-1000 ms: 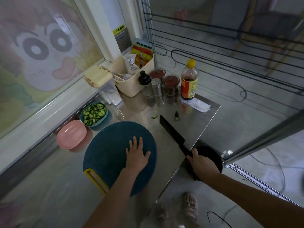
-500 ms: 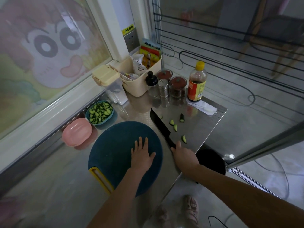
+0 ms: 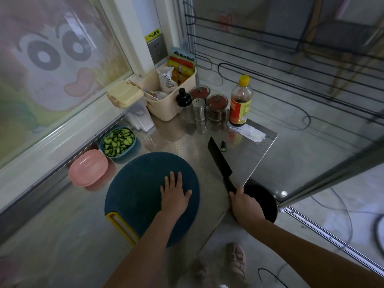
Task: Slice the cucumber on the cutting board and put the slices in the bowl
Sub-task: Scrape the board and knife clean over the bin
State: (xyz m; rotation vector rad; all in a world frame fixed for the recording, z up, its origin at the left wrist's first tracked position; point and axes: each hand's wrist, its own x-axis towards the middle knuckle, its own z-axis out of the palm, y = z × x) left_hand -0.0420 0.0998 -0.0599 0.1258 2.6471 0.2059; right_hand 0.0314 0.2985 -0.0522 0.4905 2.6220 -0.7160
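head view: the left hand (image 3: 175, 195) lies flat, fingers straight and slightly spread, palm down on the round dark blue cutting board (image 3: 137, 190), holding nothing. the board's surface is bare of cucumber. the right hand (image 3: 246, 206) is wrapped around the handle of a black knife (image 3: 219, 156) at the table's near right edge, with the blade pointing away over the steel table (image 3: 251, 161); whether the blade touches the table is not clear. a short cucumber stub (image 3: 223, 146) sits on the table just right of the blade tip, off the board. the cucumber slices (image 3: 118, 140) fill the blue bowl (image 3: 121, 158), which stands just beyond the board's far left edge. a pink bowl (image 3: 88, 168) sits beside it, nearer the window. a sauce bottle (image 3: 241, 102), a metal shaker (image 3: 198, 110) and a cream caddy (image 3: 166, 109) stand at the far end. a black bin (image 3: 265, 201) is below the right hand.
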